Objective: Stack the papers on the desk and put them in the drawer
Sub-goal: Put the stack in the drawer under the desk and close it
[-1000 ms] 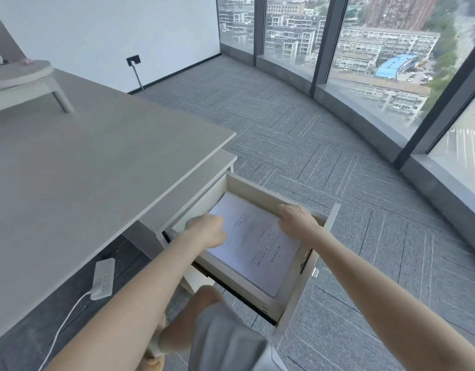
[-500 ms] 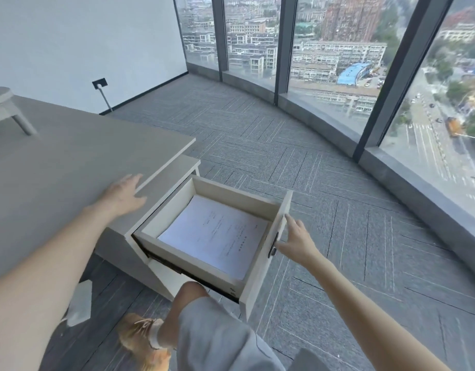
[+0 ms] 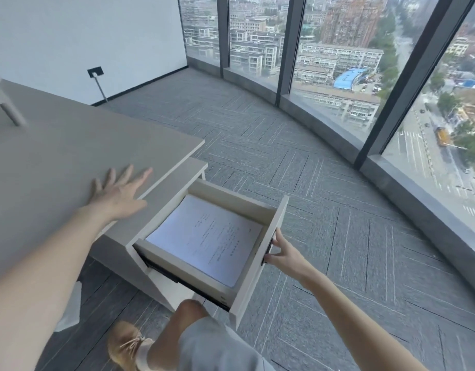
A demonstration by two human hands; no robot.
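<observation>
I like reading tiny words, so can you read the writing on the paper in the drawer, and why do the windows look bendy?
In the head view, the papers in the drawer show dark lines of print, too small and soft to read; the window frames lean and curve because the wide-angle lens bends the picture's edges; daylight from the windows lights everything evenly, without strong shadows.

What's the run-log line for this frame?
stage: closing | papers: flat in open drawer | right hand: on drawer front | left hand: flat on desk
</observation>
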